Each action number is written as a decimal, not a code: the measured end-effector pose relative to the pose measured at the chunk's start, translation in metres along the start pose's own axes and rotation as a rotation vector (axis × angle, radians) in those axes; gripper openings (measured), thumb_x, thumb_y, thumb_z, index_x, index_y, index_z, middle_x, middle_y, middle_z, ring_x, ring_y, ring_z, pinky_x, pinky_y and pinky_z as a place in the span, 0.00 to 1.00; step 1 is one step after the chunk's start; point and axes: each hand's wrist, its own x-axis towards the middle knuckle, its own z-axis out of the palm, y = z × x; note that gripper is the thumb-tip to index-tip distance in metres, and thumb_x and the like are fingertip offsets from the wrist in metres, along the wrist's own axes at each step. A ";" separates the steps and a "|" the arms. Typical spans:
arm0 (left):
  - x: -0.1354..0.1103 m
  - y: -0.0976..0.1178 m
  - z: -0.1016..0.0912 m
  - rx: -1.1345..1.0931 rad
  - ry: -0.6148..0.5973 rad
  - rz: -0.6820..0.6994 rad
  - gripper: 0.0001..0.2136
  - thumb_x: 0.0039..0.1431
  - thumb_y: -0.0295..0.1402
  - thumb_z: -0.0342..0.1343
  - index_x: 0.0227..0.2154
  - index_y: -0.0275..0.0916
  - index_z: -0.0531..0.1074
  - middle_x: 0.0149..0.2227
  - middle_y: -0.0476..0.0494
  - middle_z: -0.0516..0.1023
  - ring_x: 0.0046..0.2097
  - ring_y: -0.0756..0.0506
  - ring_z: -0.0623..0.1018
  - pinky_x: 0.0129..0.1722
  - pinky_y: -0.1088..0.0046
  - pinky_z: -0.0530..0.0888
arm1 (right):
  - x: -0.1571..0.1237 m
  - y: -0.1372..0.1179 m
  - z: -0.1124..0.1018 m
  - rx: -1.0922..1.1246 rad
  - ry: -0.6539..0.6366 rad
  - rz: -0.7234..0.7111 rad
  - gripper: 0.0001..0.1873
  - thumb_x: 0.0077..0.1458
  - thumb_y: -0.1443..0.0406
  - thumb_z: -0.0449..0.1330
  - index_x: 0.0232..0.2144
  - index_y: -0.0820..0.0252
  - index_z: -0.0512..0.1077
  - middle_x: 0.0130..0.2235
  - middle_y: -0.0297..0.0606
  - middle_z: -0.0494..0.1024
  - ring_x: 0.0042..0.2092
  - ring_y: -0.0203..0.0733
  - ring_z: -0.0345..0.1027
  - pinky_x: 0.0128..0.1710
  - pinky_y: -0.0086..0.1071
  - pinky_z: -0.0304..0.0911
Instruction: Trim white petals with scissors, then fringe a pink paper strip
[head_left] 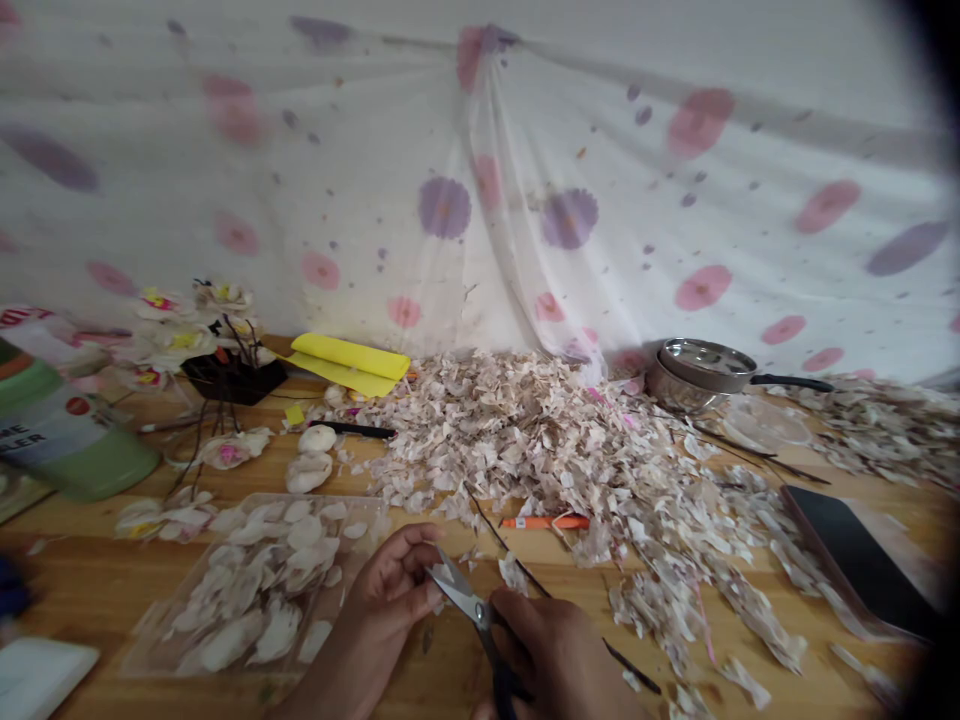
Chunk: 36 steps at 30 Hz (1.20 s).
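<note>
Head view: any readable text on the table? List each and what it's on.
"ME" above "LER", cut off by the left frame edge: label of the green bottle.
Red round badge on that label: too small and blurred to read.
Red lettering on the packet at far left: too blurred to read.

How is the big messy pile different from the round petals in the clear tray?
The pile of ragged scraps is much bigger than the group of rounded petals. The scraps look jagged, but the petals look smooth. The scraps lie loose, while the petals sit inside a clear plastic tray. Both are pale, and both are on the wooden table.
</note>
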 end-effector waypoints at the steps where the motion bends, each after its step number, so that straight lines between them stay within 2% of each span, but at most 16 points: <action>1: 0.000 0.001 0.001 0.000 0.000 0.001 0.21 0.33 0.36 0.76 0.34 0.43 0.79 0.26 0.52 0.77 0.31 0.50 0.73 0.33 0.75 0.71 | 0.000 0.000 0.000 0.014 -0.004 0.008 0.16 0.38 0.67 0.61 0.26 0.54 0.56 0.21 0.24 0.58 0.22 0.33 0.48 0.22 0.28 0.40; 8: -0.001 -0.005 -0.004 -0.009 -0.019 0.028 0.20 0.35 0.35 0.75 0.36 0.43 0.79 0.26 0.51 0.77 0.31 0.50 0.73 0.34 0.75 0.71 | 0.000 -0.004 -0.002 0.057 -0.029 0.046 0.15 0.40 0.63 0.61 0.26 0.54 0.55 0.21 0.25 0.59 0.22 0.33 0.48 0.23 0.29 0.40; 13: 0.002 -0.010 -0.009 -0.019 -0.033 0.032 0.19 0.37 0.34 0.74 0.37 0.43 0.79 0.27 0.51 0.78 0.32 0.49 0.73 0.34 0.75 0.71 | -0.001 -0.006 -0.004 0.054 -0.051 0.088 0.16 0.40 0.62 0.65 0.26 0.54 0.59 0.22 0.25 0.61 0.22 0.33 0.49 0.23 0.28 0.41; 19: 0.002 -0.005 -0.006 0.013 -0.006 0.018 0.20 0.36 0.35 0.74 0.36 0.43 0.79 0.28 0.50 0.78 0.33 0.48 0.73 0.35 0.74 0.70 | -0.002 -0.008 -0.006 0.054 -0.094 0.136 0.12 0.40 0.65 0.63 0.27 0.55 0.62 0.22 0.26 0.63 0.22 0.33 0.51 0.23 0.27 0.44; 27: 0.004 -0.005 -0.010 0.014 -0.035 0.051 0.18 0.39 0.34 0.73 0.37 0.44 0.78 0.28 0.51 0.77 0.33 0.50 0.73 0.35 0.76 0.70 | -0.003 -0.007 -0.007 0.110 -0.077 0.135 0.15 0.40 0.60 0.66 0.28 0.55 0.63 0.22 0.26 0.63 0.23 0.33 0.52 0.23 0.26 0.44; 36: 0.005 0.007 -0.014 0.173 -0.058 0.076 0.19 0.43 0.32 0.70 0.41 0.44 0.77 0.29 0.51 0.77 0.34 0.49 0.73 0.36 0.75 0.68 | -0.005 -0.008 -0.013 0.138 -0.095 0.146 0.17 0.43 0.54 0.65 0.26 0.55 0.63 0.22 0.26 0.62 0.23 0.34 0.50 0.23 0.26 0.45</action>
